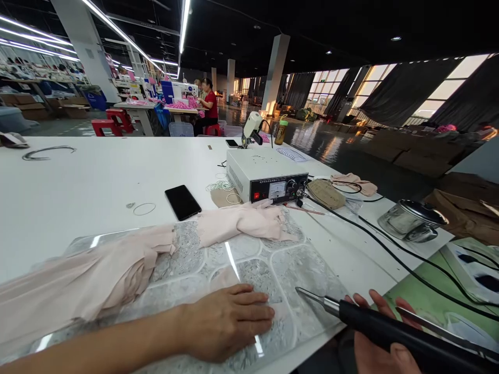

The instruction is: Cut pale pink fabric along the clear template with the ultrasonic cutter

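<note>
My left hand point(228, 319) lies flat, fingers stretched out, on a small piece of pale pink fabric point(226, 278) on the grey patterned tile mat point(296, 270). My right hand point(380, 343) grips a black handheld tool point(393, 335) with a metal tip point(312, 297) that points left over the mat's right edge. A heap of pink fabric point(78, 280) lies on the mat's left side. Another bunch of pink fabric point(244, 221) sits at its far end.
A white control box point(267, 179) with a dial stands behind the mat, a black cable point(374, 241) running from it. A black phone point(182, 202), thin rings, a steel pot point(411, 221) and a tan pad point(326, 193) lie on the white table. A person in red sits far off.
</note>
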`<state>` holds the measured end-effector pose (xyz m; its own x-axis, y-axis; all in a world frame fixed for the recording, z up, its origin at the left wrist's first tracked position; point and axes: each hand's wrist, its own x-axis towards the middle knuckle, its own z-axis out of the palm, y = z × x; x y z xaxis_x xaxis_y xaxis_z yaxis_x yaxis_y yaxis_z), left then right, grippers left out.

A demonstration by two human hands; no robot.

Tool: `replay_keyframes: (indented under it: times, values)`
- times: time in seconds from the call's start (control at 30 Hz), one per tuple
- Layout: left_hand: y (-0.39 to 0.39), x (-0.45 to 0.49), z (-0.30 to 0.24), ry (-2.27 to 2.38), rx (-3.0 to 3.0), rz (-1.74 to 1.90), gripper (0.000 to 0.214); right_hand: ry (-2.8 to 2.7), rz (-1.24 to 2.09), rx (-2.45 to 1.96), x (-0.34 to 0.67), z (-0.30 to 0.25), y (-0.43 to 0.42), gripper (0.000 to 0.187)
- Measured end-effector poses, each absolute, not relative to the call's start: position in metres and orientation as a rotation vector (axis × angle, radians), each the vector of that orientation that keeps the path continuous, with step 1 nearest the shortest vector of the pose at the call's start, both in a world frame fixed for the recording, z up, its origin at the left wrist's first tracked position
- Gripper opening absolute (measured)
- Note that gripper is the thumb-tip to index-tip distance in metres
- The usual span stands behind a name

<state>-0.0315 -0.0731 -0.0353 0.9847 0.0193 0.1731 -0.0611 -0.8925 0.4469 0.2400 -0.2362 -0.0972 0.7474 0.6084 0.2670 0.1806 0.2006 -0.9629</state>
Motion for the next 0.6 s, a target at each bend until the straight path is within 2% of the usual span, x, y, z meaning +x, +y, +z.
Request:
replay_keyframes:
  times: [0.23, 0.43, 0.6]
  values:
    - [-0.072, -0.03, -0.035, -0.08, 2.688, 0.331, 0.035, -0.602, 0.23, -1.251, 0.204, -0.064, -0.202, 0.045]
    - [-0.071, -0.03, -0.037, -0.106, 2.748, 0.403, 0.032, -0.366, 0.287, -1.029, 0.203, -0.037, -0.189, 0.018]
    - [-0.07, -0.029, -0.04, -0.132, 2.792, 0.481, 0.029, -0.429, 0.448, -0.858, 0.208, -0.041, -0.202, 0.017]
